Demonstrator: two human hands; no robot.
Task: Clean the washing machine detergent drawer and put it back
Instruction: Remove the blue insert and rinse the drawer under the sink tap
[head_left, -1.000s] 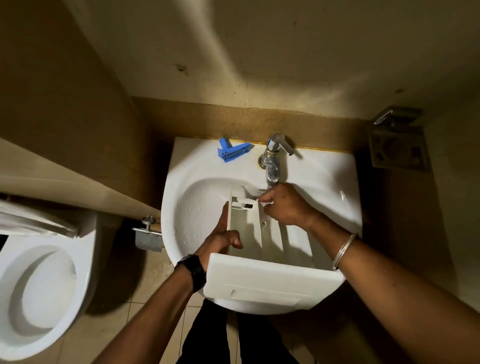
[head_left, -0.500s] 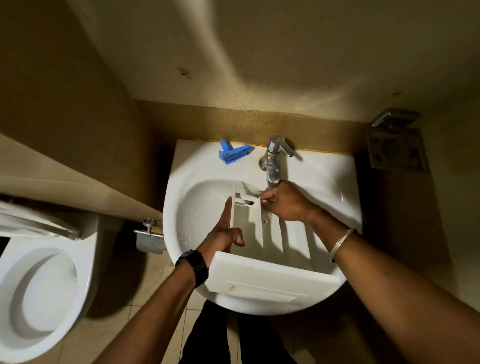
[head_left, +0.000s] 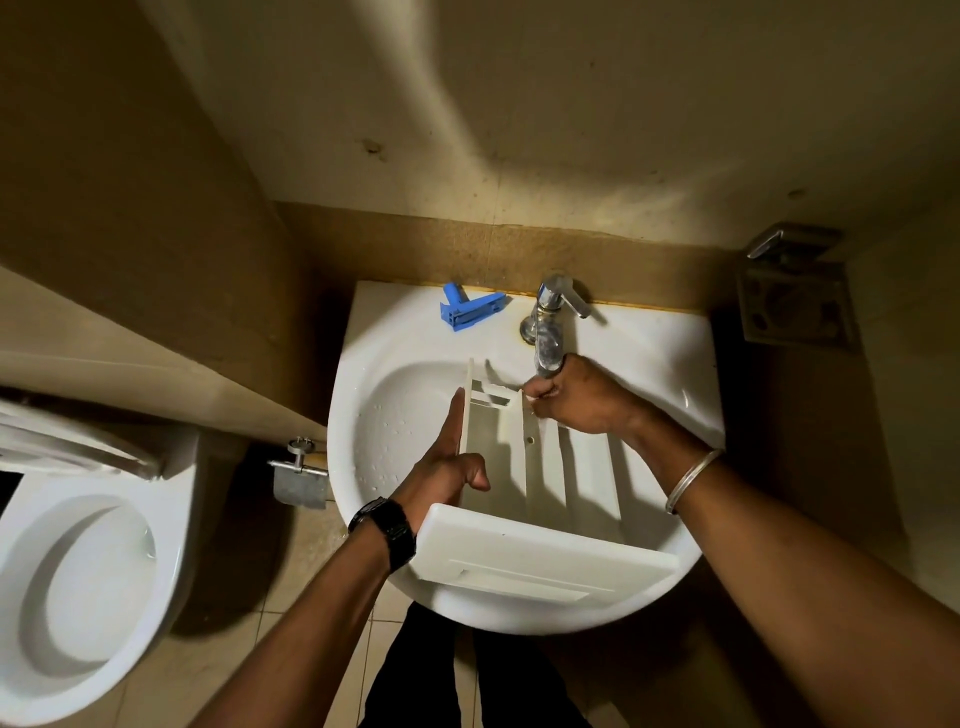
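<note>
The white detergent drawer (head_left: 545, 467) lies in the white sink (head_left: 363, 374), with its front panel towards me and its far end under the tap (head_left: 550, 322). My left hand (head_left: 441, 467) holds the drawer's left wall, fingers stretched along the outside and thumb hooked over the edge. My right hand (head_left: 582, 400) is at the far end just below the spout, its curled fingers pinching the back edge of a divider. A blue plastic insert (head_left: 470, 310) lies on the sink's back rim, left of the tap. I cannot tell whether water is running.
A toilet (head_left: 78, 587) with its seat up stands at the lower left. A metal valve (head_left: 298, 478) sticks out of the wall beside the sink. A metal soap holder (head_left: 795, 306) hangs on the right wall. My legs stand on the tiled floor.
My right hand has slid up along the drawer's far end and now sits right under the spout. My left hand keeps its hold on the left wall.
</note>
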